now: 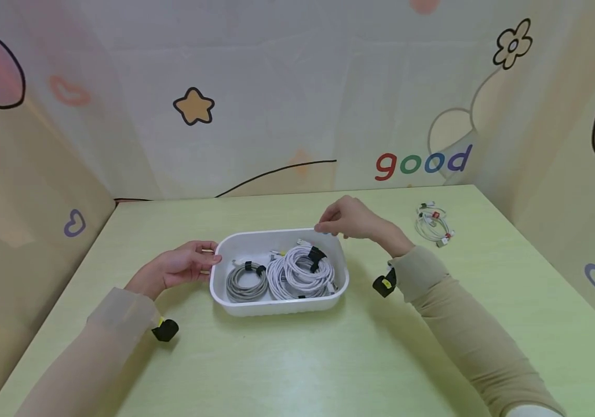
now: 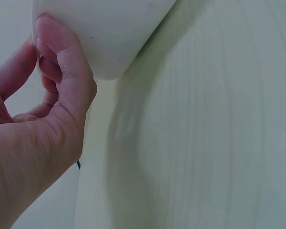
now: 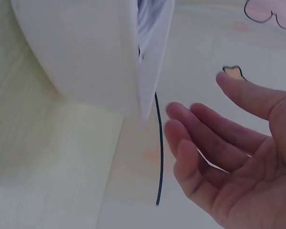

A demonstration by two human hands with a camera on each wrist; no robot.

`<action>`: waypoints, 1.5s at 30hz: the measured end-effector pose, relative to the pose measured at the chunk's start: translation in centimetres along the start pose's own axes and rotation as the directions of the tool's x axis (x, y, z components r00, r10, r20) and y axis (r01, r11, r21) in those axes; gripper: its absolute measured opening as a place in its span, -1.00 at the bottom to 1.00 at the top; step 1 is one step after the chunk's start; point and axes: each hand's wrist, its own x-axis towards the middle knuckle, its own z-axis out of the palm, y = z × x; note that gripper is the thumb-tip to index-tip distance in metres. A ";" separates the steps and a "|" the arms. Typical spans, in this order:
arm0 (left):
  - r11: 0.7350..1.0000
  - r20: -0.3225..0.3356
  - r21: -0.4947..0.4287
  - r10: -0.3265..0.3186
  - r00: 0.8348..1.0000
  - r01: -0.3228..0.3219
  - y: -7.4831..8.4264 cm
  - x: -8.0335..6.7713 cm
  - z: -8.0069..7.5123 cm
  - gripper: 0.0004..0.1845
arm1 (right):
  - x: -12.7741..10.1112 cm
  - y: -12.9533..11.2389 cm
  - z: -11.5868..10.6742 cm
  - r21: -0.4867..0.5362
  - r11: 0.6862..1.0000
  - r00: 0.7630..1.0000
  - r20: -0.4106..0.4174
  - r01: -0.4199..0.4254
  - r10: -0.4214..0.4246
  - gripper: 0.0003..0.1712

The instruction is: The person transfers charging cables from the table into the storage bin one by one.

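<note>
A white plastic bin (image 1: 281, 308) stands on the table and holds coiled cables. On its left lies a grey cable coil (image 1: 247, 296) with black ties; white cable coils (image 1: 297, 286) with a black strap overlap on the right. My left hand (image 1: 179, 267) grips the bin's left end, thumb at the rim and fingers against the outer wall (image 2: 105, 38). My right hand (image 1: 354, 219) hovers by the far right corner. In the right wrist view its loosely bent fingers (image 3: 214, 140) hold nothing and stand apart from the rim.
At the back right of the table (image 1: 287, 359) lies a small bundle of white cables (image 1: 431, 225) with red bits. A printed curtain (image 1: 276, 116) rises behind the table and along both sides.
</note>
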 end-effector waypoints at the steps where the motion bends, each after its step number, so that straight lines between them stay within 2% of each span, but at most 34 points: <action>1: 1.000 -0.001 -0.001 0.000 1.000 0.000 0.0 0.0 0.0 -0.85 | -0.1 0.4 -0.4 -0.021 1.000 0.999 -0.051 0.002 -0.004 -0.72; 5: 1.000 -0.013 0.002 -0.003 1.000 0.003 0.0 -0.1 0.0 -0.83 | -0.7 3.4 -2.3 -0.028 0.998 0.971 -0.236 -0.052 0.044 -0.72; 11: 1.000 -0.015 0.011 -0.007 1.000 0.007 0.0 -0.1 0.0 -0.81 | -2.6 9.9 -5.2 -0.034 0.976 0.878 -0.444 -0.217 0.179 -0.69; 15: 1.000 -0.009 0.008 -0.006 1.000 0.006 -0.1 0.0 0.0 -0.82 | -4.3 13.8 -6.5 -0.063 0.929 0.811 -0.512 -0.365 0.284 -0.69; 19: 1.000 -0.005 0.007 -0.009 1.000 0.009 -0.1 0.1 0.0 -0.81 | -6.0 16.8 -7.2 -0.068 0.851 0.763 -0.483 -0.521 0.429 -0.64; 23: 1.000 -0.010 0.010 -0.012 1.000 0.013 -0.1 0.2 0.0 -0.81 | -7.3 18.5 -7.4 -0.104 0.789 0.759 -0.373 -0.605 0.533 -0.59; 26: 1.000 -0.016 0.009 -0.011 1.000 0.011 -0.1 0.2 0.0 -0.82 | -7.5 19.2 -7.3 -0.132 0.766 0.761 -0.303 -0.629 0.573 -0.59; 30: 1.000 -0.018 0.007 -0.007 1.000 0.007 -0.2 0.2 -0.1 -0.84 | -7.3 19.6 -7.0 -0.137 0.742 0.746 -0.273 -0.656 0.608 -0.58; 36: 1.000 -0.013 0.022 0.002 1.000 -0.002 -0.2 0.2 -0.1 -0.85 | -7.1 19.9 -7.0 -0.079 0.749 0.738 -0.265 -0.658 0.620 -0.68; 41: 1.000 -0.016 0.031 0.004 1.000 -0.003 -0.3 0.3 -0.2 -0.85 | -7.2 20.5 -7.0 0.038 0.767 0.739 -0.240 -0.640 0.629 -0.73; 45: 0.999 -0.027 0.032 -0.002 1.000 0.002 -0.4 0.3 -0.3 -0.85 | -7.2 20.8 -7.1 0.138 0.785 0.737 -0.277 -0.605 0.617 -0.67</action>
